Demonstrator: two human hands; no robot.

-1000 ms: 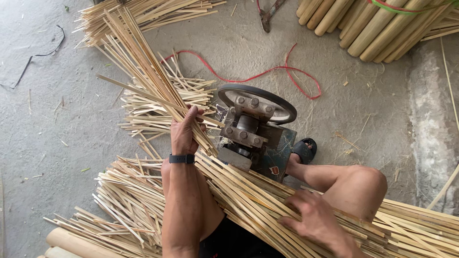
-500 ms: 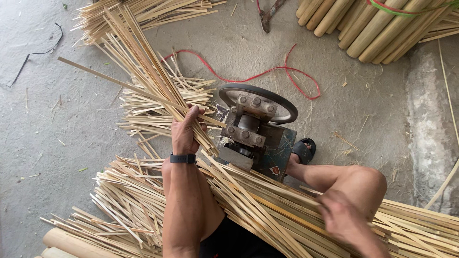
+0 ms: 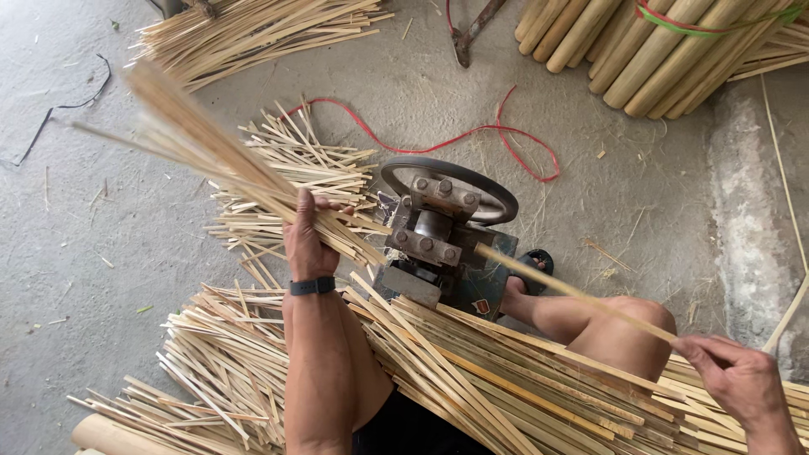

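My left hand [image 3: 308,240], with a black band on the wrist, grips a bundle of thin bamboo strips [image 3: 211,147] that slants up to the left and looks blurred. My right hand [image 3: 742,383] pinches one long bamboo strip [image 3: 573,291] at the lower right; its far end reaches the small metal machine [image 3: 438,240] with a black ring on top. A wide heap of split bamboo strips [image 3: 506,379] lies across my lap and legs.
Loose strip piles [image 3: 286,168] lie left of the machine and another pile [image 3: 253,29] at the top. Thick bamboo poles [image 3: 640,42] tied with green cord lie top right. A red cord [image 3: 472,135] snakes over the concrete floor. My sandalled foot [image 3: 531,265] rests beside the machine.
My left hand has swung the bundle's far end leftward and lower. My right hand has moved right and drawn a single strip out from the machine.
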